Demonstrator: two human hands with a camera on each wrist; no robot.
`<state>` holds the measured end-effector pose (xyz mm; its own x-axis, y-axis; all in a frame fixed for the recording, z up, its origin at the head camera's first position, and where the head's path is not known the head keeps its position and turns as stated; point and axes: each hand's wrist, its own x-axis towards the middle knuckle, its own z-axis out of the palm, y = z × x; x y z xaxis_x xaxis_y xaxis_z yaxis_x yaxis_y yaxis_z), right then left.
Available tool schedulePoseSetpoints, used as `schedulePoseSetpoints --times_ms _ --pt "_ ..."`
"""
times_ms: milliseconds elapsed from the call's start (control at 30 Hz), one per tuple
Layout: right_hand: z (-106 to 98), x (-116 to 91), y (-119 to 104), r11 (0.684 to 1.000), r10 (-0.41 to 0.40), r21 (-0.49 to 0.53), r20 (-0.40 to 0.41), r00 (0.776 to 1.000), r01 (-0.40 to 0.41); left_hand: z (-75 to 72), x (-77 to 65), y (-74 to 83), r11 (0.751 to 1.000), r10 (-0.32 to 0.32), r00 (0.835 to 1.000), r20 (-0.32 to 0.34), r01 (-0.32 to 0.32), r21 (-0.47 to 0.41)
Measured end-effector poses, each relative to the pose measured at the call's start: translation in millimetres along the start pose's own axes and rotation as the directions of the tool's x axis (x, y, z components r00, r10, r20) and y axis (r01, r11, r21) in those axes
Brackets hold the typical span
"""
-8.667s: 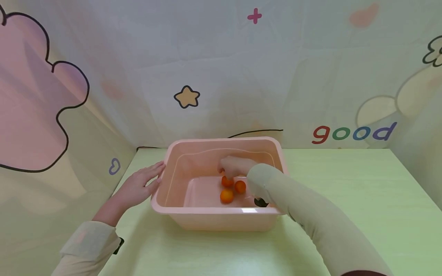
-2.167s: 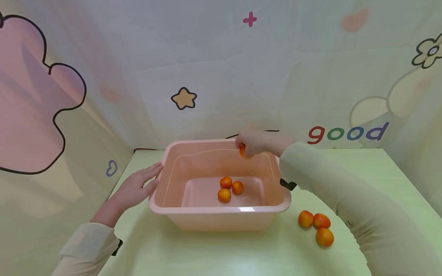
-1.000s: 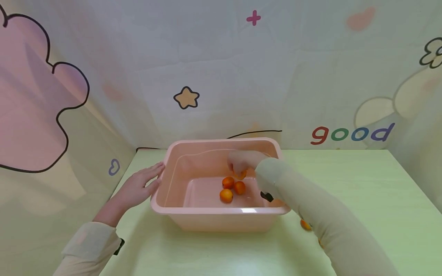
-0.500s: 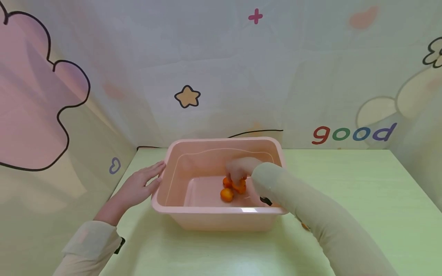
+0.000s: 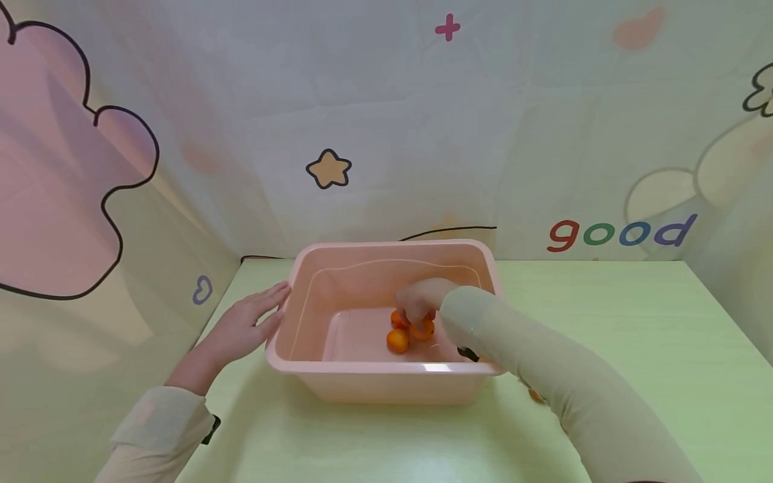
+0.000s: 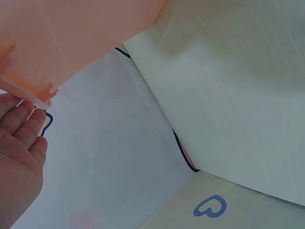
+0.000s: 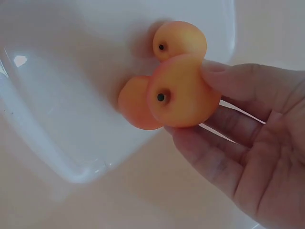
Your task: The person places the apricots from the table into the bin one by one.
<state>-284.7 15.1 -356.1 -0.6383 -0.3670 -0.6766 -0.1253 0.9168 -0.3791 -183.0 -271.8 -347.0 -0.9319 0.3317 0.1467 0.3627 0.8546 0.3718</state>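
Inside the pink tub (image 5: 386, 388), the right hand (image 5: 425, 295) pinches a round orange fruit (image 7: 186, 93) between thumb and fingertips — its dark stem pit faces the wrist camera. In that wrist view a second fruit (image 7: 180, 38) shows at the held one's twelve o'clock and a third fruit (image 7: 134, 102) at its nine; whether they touch it, I cannot tell. The head camera shows a fruit cluster (image 5: 398, 341) on the tub's floor, partly covered by the hand and reaching out toward its seven o'clock.

The left hand (image 5: 244, 329) grasps nothing: its extended fingers rest against the rim at nine o'clock. On the pale green table (image 5: 604, 308), at the tub's four o'clock, a mostly hidden fruit (image 5: 536, 396) peeks from behind the right sleeve (image 5: 561, 376). At twelve o'clock hangs a backdrop (image 5: 386, 100) — a yellow star (image 5: 329, 169) printed on it, toward eleven
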Motion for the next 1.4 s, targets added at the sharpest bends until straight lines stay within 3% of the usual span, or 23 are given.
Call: schedulePoseSetpoints --times_ms 200,367,567,667,800,933,1000,1067,1100,1167,1267,1400 --pt "0 0 1 1.0 -0.004 0.021 0.032 0.999 0.004 0.1 -0.5 0.5 1.0 -0.003 1.0 -0.004 0.003 -0.002" --pt "1 2 4 0.995 0.01 0.104 0.05 0.999 -0.015 0.4 -0.5 0.2 1.0 -0.01 1.0 -0.004 0.01 -0.004" --pt "2 2 4 0.979 0.092 0.182 0.018 0.996 -0.093 0.6 0.2 1.1 1.0 -0.011 1.0 -0.002 0.011 -0.011" --pt "0 -4 5 0.967 0.099 0.233 0.02 0.995 -0.101 0.5 0.3 1.8 1.0 -0.01 1.0 -0.002 0.01 -0.011" --pt "-8 -24 5 0.96 0.048 0.275 0.008 0.999 -0.049 0.4 0.0 1.9 1.0 -0.009 1.0 -0.002 0.009 -0.006" --pt "-20 -50 1 0.885 0.142 0.449 -0.009 0.99 -0.123 -0.4 -0.9 1.9 1.0 -0.009 1.0 -0.007 0.009 -0.003" --pt "-30 -58 -1 0.928 0.089 0.366 -0.025 0.996 -0.074 -1.1 -1.3 2.2 1.0 -0.002 1.0 -0.013 0.002 -0.002" --pt "-43 -62 0 0.983 -0.038 0.177 -0.044 0.998 0.045 -1.6 -1.4 2.5 1.0 0.003 1.0 -0.015 -0.003 -0.003" --pt "-49 -64 1 0.99 -0.131 0.037 -0.072 0.989 0.134 -1.6 -1.4 2.5 1.0 0.004 1.0 -0.016 -0.004 -0.003" --pt "-60 -68 7 0.949 -0.28 -0.181 -0.123 0.952 0.256 -1.5 -1.4 2.5 1.0 0.004 1.0 -0.017 -0.004 0.001" --pt "-71 -76 23 0.925 -0.335 -0.248 -0.176 0.926 0.287 -0.5 -1.2 2.2 1.0 0.002 1.0 -0.016 -0.002 0.002" --pt "-78 -87 52 0.929 -0.342 -0.225 -0.229 0.911 0.293 0.4 -0.8 2.9 1.0 0.01 1.0 -0.017 -0.01 -0.002"
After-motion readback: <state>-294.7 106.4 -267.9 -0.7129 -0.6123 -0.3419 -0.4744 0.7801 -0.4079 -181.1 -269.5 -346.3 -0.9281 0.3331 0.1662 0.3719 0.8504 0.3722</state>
